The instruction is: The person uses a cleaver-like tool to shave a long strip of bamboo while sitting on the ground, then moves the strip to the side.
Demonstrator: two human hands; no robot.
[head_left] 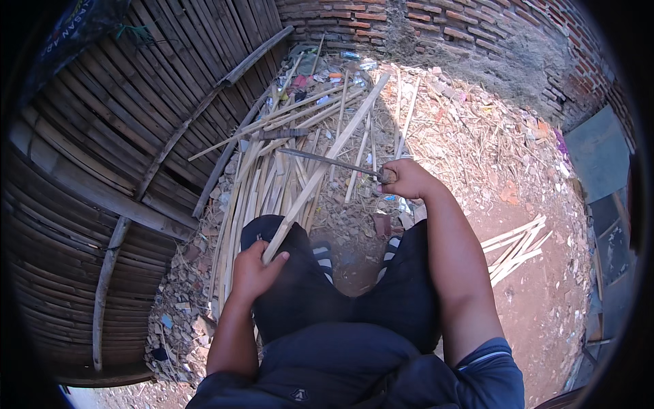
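My left hand (257,271) is closed round the near end of a long pale wooden strip (327,160), by my left knee. The strip slants away from me, up and to the right. In my right hand (407,180) is the wooden handle of a long-bladed knife (334,161). Its narrow dark blade points left and crosses the strip; whether the two touch I cannot tell. Beyond and left of my knees lies a pile of similar strips (262,184), some lengthwise, others across.
A slatted bamboo wall (136,102) rises on the left, and a brick wall (463,27) stands at the back. Rubble, shavings (470,129) and litter cover the ground. More cut strips (518,249) lie at the right. Grey-green sheets (599,146) lean on the right side.
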